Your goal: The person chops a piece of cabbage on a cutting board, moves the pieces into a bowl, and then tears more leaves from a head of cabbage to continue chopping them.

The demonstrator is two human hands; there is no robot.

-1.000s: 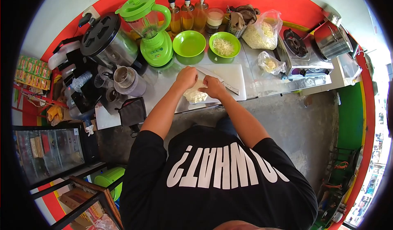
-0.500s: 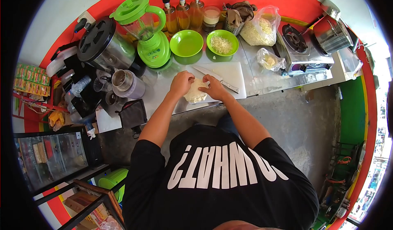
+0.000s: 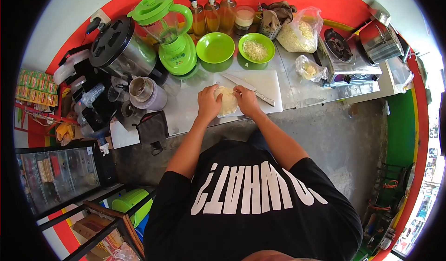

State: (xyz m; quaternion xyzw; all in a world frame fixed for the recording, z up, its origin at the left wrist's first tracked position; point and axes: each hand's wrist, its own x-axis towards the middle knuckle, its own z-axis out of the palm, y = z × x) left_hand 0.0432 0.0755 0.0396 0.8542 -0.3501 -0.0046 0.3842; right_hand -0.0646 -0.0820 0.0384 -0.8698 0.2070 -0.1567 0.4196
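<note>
A pale, roundish flat piece that looks like dough [image 3: 227, 102] lies at the left part of the white cutting board [image 3: 272, 87]. My left hand [image 3: 209, 102] holds its left edge, and my right hand [image 3: 247, 101] grips its right edge with bent fingers. Just beyond my right hand, a knife [image 3: 251, 90] lies slantwise on the board. Behind the board stand an empty green bowl [image 3: 215, 48] and a second green bowl [image 3: 256, 60] with pale shreds [image 3: 254, 50] in it.
A green blender [image 3: 177, 54], a large dark-lidded container [image 3: 111, 42] and a metal cup [image 3: 143, 90] stand to the left. Pump bottles [image 3: 212, 17] line the wall. To the right are bags of pale food [image 3: 298, 34] and a stove [image 3: 348, 66] with a pot [image 3: 380, 42].
My left hand has shifted down along the left side of the piece, its fingers now lower against it. My right hand is still at the right edge. The whole view has shifted slightly.
</note>
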